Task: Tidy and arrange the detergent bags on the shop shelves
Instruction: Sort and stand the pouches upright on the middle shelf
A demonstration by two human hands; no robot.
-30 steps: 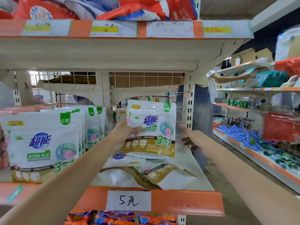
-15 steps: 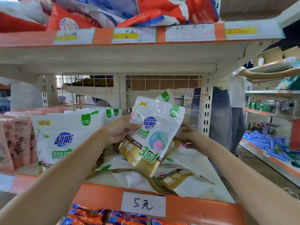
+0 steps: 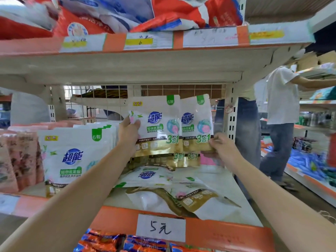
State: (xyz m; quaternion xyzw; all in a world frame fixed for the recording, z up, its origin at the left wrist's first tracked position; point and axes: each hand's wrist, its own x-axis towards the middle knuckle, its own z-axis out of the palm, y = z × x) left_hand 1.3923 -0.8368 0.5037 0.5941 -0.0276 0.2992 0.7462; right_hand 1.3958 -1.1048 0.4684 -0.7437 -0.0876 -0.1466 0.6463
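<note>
Nearest, a white price tag (image 3: 161, 227) with handwritten characters sits on the orange front lip of the shelf (image 3: 227, 237), and orange-and-blue packets (image 3: 116, 241) show on the level below. Just behind the lip, a few white-and-gold detergent bags (image 3: 174, 195) lie flat and overlapping on the shelf board. To the left, a row of the same bags (image 3: 72, 157) stands upright, facing forward, with pink packets (image 3: 18, 160) beside them further left. Above the loose pile, both hands hold bags upright side by side: the left hand (image 3: 129, 131) grips the left edge of one detergent bag (image 3: 156, 124), thumb across its front, while the right hand (image 3: 221, 144) pinches the lower right corner of a second bag (image 3: 197, 120), which tucks slightly behind the first. More bags of the kind show their gold bottoms just under the held pair. Behind them a wire grid (image 3: 181, 90) backs the shelf, next to a slotted upright post (image 3: 231, 120). Overhead, the upper shelf (image 3: 145, 42) carries paper labels and crumpled red, white and blue bags (image 3: 163, 11). Farthest right, a person in a white shirt (image 3: 281, 95) reaches toward another rack.
</note>
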